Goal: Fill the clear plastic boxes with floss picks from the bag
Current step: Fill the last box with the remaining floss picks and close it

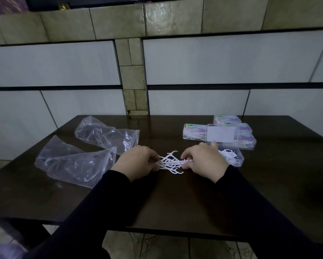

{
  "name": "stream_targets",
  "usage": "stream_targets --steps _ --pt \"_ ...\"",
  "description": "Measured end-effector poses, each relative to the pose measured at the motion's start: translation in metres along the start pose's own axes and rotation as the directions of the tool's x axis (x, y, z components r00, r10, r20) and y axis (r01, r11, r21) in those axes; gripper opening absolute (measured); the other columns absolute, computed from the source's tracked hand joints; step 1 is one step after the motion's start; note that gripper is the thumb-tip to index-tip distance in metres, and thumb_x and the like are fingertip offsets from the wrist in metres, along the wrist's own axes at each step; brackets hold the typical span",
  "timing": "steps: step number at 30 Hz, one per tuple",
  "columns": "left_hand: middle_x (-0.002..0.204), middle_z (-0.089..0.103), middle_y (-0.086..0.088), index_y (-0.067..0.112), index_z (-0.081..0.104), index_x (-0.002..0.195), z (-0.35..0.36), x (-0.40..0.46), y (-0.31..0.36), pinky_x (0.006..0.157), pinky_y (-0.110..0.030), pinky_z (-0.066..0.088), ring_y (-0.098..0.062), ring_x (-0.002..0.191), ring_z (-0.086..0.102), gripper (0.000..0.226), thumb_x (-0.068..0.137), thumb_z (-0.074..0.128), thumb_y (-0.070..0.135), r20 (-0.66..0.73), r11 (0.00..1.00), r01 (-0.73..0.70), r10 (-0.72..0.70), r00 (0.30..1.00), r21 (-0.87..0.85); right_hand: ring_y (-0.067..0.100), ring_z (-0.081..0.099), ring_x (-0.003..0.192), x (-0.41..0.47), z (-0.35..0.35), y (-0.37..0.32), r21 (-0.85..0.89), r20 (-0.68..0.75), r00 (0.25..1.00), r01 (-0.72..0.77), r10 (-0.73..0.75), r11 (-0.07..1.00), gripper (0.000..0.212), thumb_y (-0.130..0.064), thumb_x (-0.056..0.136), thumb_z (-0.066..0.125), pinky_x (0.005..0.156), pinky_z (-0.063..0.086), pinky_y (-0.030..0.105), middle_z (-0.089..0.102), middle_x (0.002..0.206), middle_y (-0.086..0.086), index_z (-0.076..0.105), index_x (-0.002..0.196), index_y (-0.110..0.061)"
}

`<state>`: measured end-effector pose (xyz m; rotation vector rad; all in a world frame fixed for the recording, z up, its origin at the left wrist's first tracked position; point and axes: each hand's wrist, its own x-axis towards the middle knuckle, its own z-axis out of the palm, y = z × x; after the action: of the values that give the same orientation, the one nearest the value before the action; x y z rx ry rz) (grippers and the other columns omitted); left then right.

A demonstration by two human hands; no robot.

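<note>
Several thin white plastic floss picks in a tangled bundle, just above the glossy dark wooden table, near centre. Pinched at its left end by the curled left hand, at its right end by the curled right hand. Just right: open clear rectangular plastic box, part filled, lid up. Beyond it, four closed clear boxes with pastel labels. Far left: two crinkled transparent plastic bags, slack and flat.
</note>
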<state>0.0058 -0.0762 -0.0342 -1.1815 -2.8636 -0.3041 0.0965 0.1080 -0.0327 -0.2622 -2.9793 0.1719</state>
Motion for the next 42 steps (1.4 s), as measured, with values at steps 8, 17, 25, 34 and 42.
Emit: stream_targets --steps 8,17,25,34,42 --pt "0.106 0.063 0.006 0.027 0.069 0.11 0.001 0.008 0.006 0.087 -0.033 0.052 -0.011 0.097 0.057 0.024 0.092 0.058 0.039 -0.06 0.999 -0.039 0.041 0.997 0.028 0.013 0.049 0.105 -0.001 -0.003 0.005 -0.024 -0.064 0.998 -0.004 0.002 1.0 0.019 -0.045 0.088 0.063 0.09 0.023 0.037 0.063 0.095 -0.012 0.068 0.103 -0.035" --pt "0.095 0.063 0.011 0.026 0.069 0.1 0.006 0.015 0.01 0.083 -0.034 0.052 -0.008 0.091 0.055 0.014 0.09 0.061 0.033 -0.23 0.992 -0.077 0.053 0.972 -0.096 0.013 0.052 0.101 -0.007 -0.02 0.016 -0.042 -0.187 0.981 -0.052 0.043 0.998 0.019 -0.047 0.09 0.06 0.09 0.024 0.038 0.066 0.098 -0.01 0.069 0.103 -0.037" --pt "0.092 0.06 0.013 0.027 0.069 0.1 0.008 0.019 0.014 0.079 -0.03 0.051 -0.007 0.089 0.053 0.014 0.092 0.059 0.034 -0.313 0.992 -0.038 -0.001 0.95 -0.118 0.015 0.051 0.104 -0.011 -0.034 0.035 -0.014 -0.144 0.982 -0.125 0.122 0.992 0.023 -0.047 0.091 0.058 0.097 0.025 0.04 0.068 0.098 -0.007 0.066 0.108 -0.035" --pt "0.086 0.058 0.015 0.03 0.069 0.092 0.015 0.023 0.022 0.076 -0.035 0.052 -0.011 0.086 0.055 0.01 0.091 0.059 0.033 -0.385 0.985 -0.007 -0.062 0.921 -0.174 0.015 0.051 0.113 -0.016 -0.036 0.056 0.038 -0.208 0.963 -0.165 0.17 0.985 0.026 -0.047 0.09 0.06 0.102 0.021 0.042 0.067 0.112 -0.01 0.068 0.112 -0.036" --pt "0.081 0.062 0.011 0.026 0.071 0.086 0.011 0.043 0.067 0.075 -0.033 0.047 -0.012 0.084 0.055 0.013 0.092 0.06 0.03 -0.499 0.948 -0.09 -0.078 0.863 -0.305 0.012 0.053 0.102 -0.021 -0.04 0.084 0.101 -0.194 0.951 -0.225 0.241 0.969 0.02 -0.045 0.091 0.058 0.087 0.021 0.036 0.068 0.102 -0.013 0.072 0.102 -0.036"
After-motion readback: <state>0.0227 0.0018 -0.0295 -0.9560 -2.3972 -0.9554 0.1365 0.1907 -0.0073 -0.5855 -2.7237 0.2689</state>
